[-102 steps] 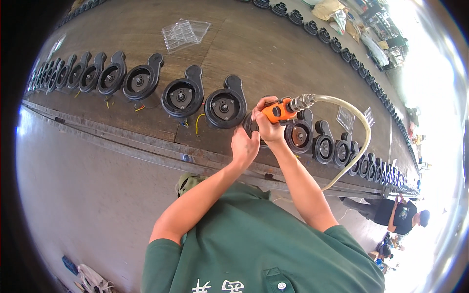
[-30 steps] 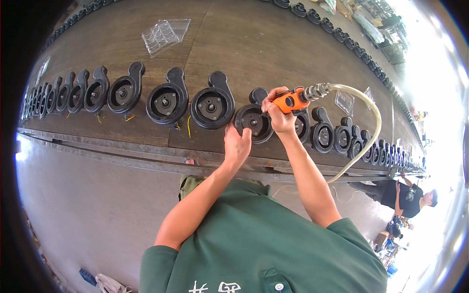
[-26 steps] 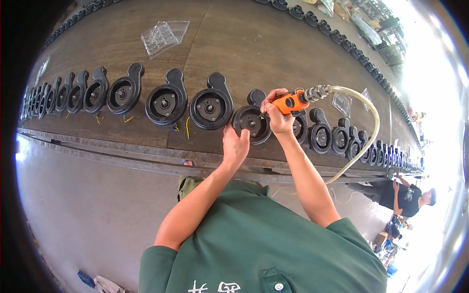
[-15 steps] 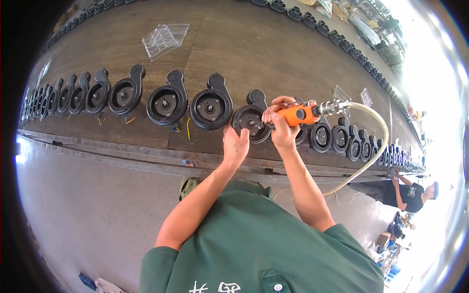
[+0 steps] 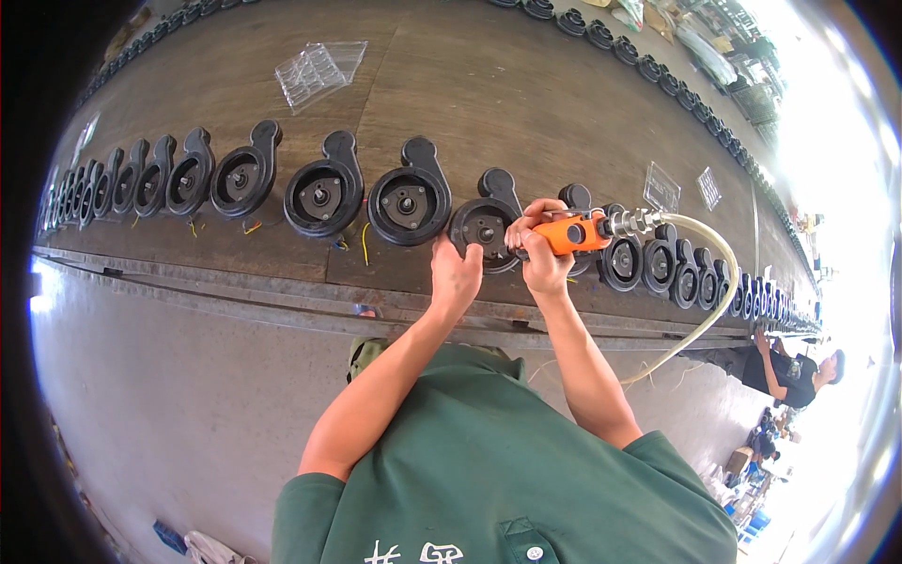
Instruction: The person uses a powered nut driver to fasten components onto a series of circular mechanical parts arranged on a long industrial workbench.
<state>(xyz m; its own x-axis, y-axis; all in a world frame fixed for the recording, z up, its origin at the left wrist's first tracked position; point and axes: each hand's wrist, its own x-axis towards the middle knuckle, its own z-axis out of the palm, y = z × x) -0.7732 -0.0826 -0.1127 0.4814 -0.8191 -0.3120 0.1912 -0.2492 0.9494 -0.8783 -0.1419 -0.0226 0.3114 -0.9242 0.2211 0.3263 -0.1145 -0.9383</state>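
Note:
My left hand (image 5: 456, 279) grips the lower left rim of a black blower housing (image 5: 481, 218), thumb on its front. The housing is a round shell with a short neck at the top and a dark metal motor plate inside. In my right hand (image 5: 542, 249) is an orange air screwdriver (image 5: 575, 234), lying nearly level. Its tip end points left at the housing's right side; my fingers hide whether it touches a screw. A clear air hose (image 5: 731, 282) runs from its metal coupling, curving down to the right.
Similar housings (image 5: 409, 202) stand in a row along the near edge of the brown table (image 5: 451, 103); more line its far edge. Clear plastic trays (image 5: 315, 75) lie on the tabletop. Yellow wires (image 5: 365, 246) hang below some housings. Another person (image 5: 789, 376) stands by the table at right.
The screwdriver and my right hand have dropped slightly against the housing. My left hand keeps its hold. The person at right has moved an arm.

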